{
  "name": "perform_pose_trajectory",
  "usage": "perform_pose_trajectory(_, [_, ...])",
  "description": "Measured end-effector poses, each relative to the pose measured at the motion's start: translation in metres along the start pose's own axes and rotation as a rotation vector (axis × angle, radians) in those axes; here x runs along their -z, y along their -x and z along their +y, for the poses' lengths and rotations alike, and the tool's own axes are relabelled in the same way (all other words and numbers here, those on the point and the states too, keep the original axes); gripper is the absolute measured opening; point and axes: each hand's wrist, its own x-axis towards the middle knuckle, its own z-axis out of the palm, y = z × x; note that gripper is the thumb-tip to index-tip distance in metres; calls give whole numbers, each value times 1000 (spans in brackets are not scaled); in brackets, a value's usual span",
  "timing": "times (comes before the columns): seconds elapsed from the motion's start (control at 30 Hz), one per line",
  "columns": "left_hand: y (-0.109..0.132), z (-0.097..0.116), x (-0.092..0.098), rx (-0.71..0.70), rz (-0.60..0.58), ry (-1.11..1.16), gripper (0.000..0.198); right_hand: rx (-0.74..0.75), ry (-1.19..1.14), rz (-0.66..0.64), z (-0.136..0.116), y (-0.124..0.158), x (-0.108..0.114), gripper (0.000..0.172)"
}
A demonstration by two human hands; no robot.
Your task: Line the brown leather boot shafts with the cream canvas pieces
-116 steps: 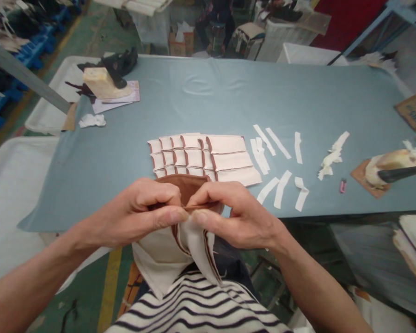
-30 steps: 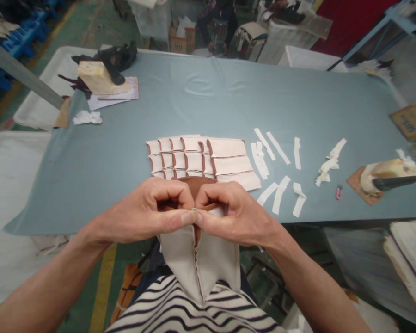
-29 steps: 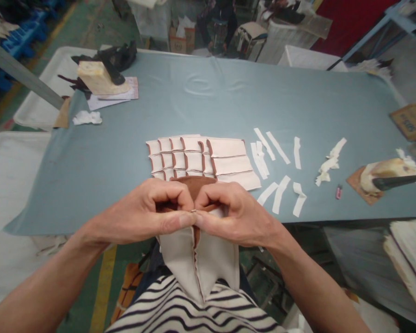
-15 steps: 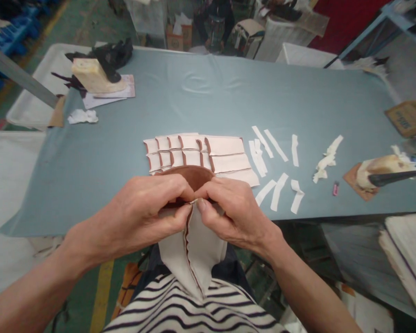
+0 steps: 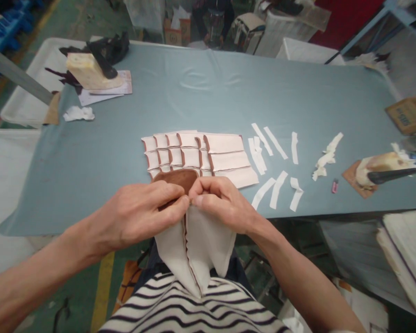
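The left hand (image 5: 152, 212) and right hand (image 5: 222, 203) both pinch the seamed off-white piece with brown lining (image 5: 204, 236) at its top edge. It hangs above the lap, before the blue-grey covered desk (image 5: 100, 171).

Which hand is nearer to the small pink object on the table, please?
Right. The right hand is to the left of the pink object, with white strips between them. The left hand is farther left, on the right hand's far side.
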Motion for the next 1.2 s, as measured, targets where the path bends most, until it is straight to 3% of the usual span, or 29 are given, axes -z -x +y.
perform_pose_trajectory(0.17, [-1, 1, -3, 6, -8, 57, 22, -27, 45, 69, 6, -2, -4, 7])
perform_pose_trajectory(0.27, [-4, 4, 0, 152, -11, 242, 16, 50, 148, 102, 4, 3, -5, 4])
perform_pose_trajectory(0.37, [-7, 6, 8, 359, -93, 439, 7, 127, 268, 137, 0, 8, -6, 4])
perform_pose_trajectory(0.47, [-12, 4, 15, 470, -144, 583, 16, 228, 405, 171, -3, 10, -8, 6])
perform_pose_trajectory(0.7, [-23, -1, 19, 482, -257, 668, 23, 442, 630, 180, -5, 18, -9, 12])
perform_pose_trajectory(0.9, [-34, -3, 23, 444, -387, 727, 22, 416, 657, 53, -8, 22, 0, 12])
perform_pose_trajectory(0.97, [-35, -1, 22, 481, -388, 746, 23, 379, 592, 32, -4, 17, 4, 11])
perform_pose_trajectory(1.07, [-31, 3, 15, 582, -335, 911, 24, 292, 272, -80, 9, 5, 6, 14])
perform_pose_trajectory(1.2, [-18, 8, 2, 685, -158, 1118, 30, 210, -162, -212, 27, -7, 3, 25])
